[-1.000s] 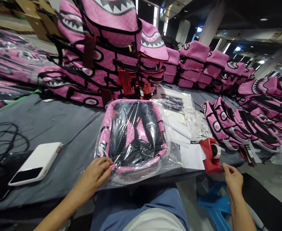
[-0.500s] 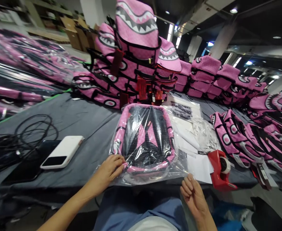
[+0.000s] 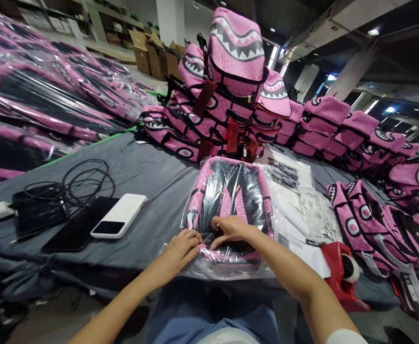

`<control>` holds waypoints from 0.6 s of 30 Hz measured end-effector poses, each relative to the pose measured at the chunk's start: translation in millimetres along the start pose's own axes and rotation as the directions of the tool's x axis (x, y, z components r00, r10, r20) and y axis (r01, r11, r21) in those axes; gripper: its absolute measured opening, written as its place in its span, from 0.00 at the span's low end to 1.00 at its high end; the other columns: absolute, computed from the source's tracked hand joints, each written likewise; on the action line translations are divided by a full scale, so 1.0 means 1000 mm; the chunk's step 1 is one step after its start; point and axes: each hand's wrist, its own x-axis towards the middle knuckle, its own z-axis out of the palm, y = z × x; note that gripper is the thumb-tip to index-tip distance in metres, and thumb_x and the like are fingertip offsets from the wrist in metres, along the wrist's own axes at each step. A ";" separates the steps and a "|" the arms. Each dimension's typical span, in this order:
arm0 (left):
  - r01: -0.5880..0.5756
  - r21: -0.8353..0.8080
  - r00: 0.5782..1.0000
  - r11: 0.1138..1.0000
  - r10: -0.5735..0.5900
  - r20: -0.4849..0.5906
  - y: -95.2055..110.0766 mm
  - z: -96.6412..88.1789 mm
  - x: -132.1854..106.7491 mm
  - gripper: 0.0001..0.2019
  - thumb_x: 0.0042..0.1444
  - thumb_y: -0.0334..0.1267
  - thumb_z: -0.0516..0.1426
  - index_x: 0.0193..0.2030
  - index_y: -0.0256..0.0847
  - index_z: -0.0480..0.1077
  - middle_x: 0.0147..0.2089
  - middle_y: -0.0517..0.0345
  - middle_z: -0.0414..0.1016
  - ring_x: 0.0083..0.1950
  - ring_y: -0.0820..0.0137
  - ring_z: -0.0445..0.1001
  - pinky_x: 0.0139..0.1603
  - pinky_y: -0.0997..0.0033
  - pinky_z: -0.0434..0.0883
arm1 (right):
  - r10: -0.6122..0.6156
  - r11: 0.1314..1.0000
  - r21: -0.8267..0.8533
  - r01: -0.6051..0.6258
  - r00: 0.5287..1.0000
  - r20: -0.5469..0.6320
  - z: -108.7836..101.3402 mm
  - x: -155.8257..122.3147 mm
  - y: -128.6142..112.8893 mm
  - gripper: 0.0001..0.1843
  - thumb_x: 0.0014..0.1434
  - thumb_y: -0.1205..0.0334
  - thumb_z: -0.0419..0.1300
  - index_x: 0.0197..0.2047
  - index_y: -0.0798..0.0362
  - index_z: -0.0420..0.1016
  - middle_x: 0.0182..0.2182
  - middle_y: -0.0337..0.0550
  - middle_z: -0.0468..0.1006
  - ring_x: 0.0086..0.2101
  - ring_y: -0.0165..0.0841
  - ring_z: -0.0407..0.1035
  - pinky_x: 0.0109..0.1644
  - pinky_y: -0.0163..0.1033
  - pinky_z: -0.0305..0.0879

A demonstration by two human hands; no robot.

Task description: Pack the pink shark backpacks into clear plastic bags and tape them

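Observation:
A pink and black backpack (image 3: 227,210) lies back side up inside a clear plastic bag (image 3: 227,271) at the table's front edge. At the bag's lower left corner, my left hand (image 3: 181,249) is closed, pinching the plastic with its fingertips. My right hand (image 3: 233,229) reaches across the backpack, its fingers curled round a small dark tool (image 3: 216,232) with a thin metallic tip. That tip points at my left fingertips, just above the plastic. The tool's exact kind is mostly hidden by my fingers.
Left are a white power bank (image 3: 120,215), a dark phone (image 3: 77,229) and coiled black cables (image 3: 88,179). A red tape dispenser (image 3: 341,279) stands at the right front, near white papers (image 3: 308,255). Pink backpacks (image 3: 236,48) are piled behind; bagged ones (image 3: 52,95) lie at the left.
My right hand has moved left from the table's front edge onto the bagged backpack, with a small dark tool now showing in it. My left hand stays at the bag's corner. The view has shifted left.

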 end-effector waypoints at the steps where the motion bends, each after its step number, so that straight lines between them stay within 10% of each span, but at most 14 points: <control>1: 0.001 0.005 1.000 1.000 -0.001 -0.002 0.000 0.000 0.000 0.17 0.69 0.48 0.49 0.38 0.45 0.76 0.46 0.53 0.77 0.52 0.60 0.73 0.58 0.58 0.70 | 0.056 0.998 -0.037 -0.059 0.995 -0.077 0.001 -0.004 0.003 0.25 0.54 0.45 0.75 0.46 0.48 0.71 0.27 0.33 0.72 0.32 0.34 0.69 0.35 0.36 0.53; 5: -0.016 0.022 1.000 1.000 0.016 -0.003 -0.003 0.001 0.000 0.17 0.69 0.49 0.49 0.40 0.45 0.75 0.46 0.53 0.77 0.52 0.60 0.72 0.59 0.58 0.69 | -0.072 0.993 -0.111 0.040 0.950 -0.305 0.017 -0.042 -0.002 0.15 0.68 0.48 0.64 0.49 0.50 0.76 0.41 0.46 0.81 0.42 0.38 0.75 0.43 0.39 0.63; 9: -0.003 0.048 1.000 0.999 0.003 -0.003 -0.008 0.003 0.001 0.17 0.69 0.49 0.49 0.39 0.45 0.75 0.46 0.53 0.77 0.53 0.60 0.72 0.60 0.56 0.69 | -0.399 0.905 -0.265 0.333 0.879 -0.259 0.056 -0.076 -0.021 0.32 0.70 0.37 0.54 0.68 0.45 0.68 0.69 0.55 0.67 0.66 0.45 0.64 0.64 0.49 0.63; 15: 0.074 0.101 0.996 0.992 -0.078 0.036 0.005 -0.004 0.001 0.17 0.66 0.52 0.51 0.39 0.46 0.76 0.47 0.53 0.79 0.55 0.58 0.73 0.62 0.53 0.67 | -0.388 0.918 -0.173 0.357 0.898 -0.207 0.069 -0.080 -0.024 0.33 0.67 0.35 0.56 0.69 0.38 0.68 0.76 0.57 0.52 0.73 0.51 0.52 0.72 0.61 0.54; 18: 0.146 -0.029 0.988 0.989 -0.144 0.058 0.007 -0.022 0.006 0.19 0.60 0.59 0.57 0.34 0.45 0.75 0.46 0.55 0.80 0.53 0.58 0.75 0.62 0.56 0.67 | -0.292 0.931 0.068 0.358 0.844 -0.450 0.062 -0.101 -0.002 0.27 0.70 0.37 0.54 0.64 0.40 0.76 0.74 0.51 0.58 0.71 0.45 0.57 0.71 0.54 0.58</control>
